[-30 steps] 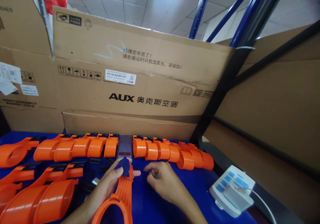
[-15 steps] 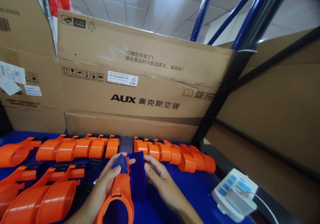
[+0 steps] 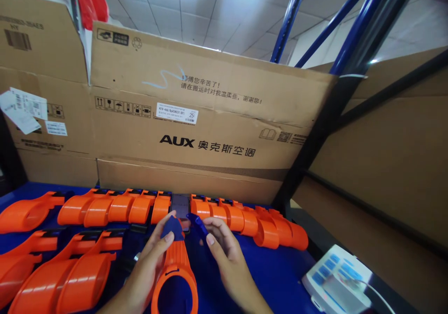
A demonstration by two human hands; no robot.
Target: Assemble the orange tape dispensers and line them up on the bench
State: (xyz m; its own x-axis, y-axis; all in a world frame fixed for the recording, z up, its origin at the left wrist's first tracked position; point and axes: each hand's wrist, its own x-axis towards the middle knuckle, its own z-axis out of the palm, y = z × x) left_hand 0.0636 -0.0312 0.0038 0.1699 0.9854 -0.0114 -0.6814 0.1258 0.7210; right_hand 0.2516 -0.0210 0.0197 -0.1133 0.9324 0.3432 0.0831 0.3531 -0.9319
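Observation:
My left hand (image 3: 149,262) is closed around the upper end of an orange plastic part (image 3: 177,257) with a round ring (image 3: 194,295) at its lower end. A dark blue tip (image 3: 172,228) covers the top of this part, and my left thumb presses on it. Just to the right, my right hand (image 3: 229,253) pinches a glossy dark blue piece (image 3: 199,225) between thumb and fingers. That piece appears narrow, seen nearly edge-on, and its far end comes close to the orange part; I cannot tell whether they touch.
Rows of similar orange parts (image 3: 119,207) line the back and left of the blue tabletop (image 3: 280,269). A dark flat object (image 3: 180,205) lies behind my hands. At right stands a white device with blue keys (image 3: 338,276) and a cable. Cardboard (image 3: 210,113) walls the back; a black post (image 3: 311,141) rises right.
The blue piece in my right hand has turned from broad side to nearly edge-on. Both hands have shifted slightly right in view, along with the whole scene, as the camera moved.

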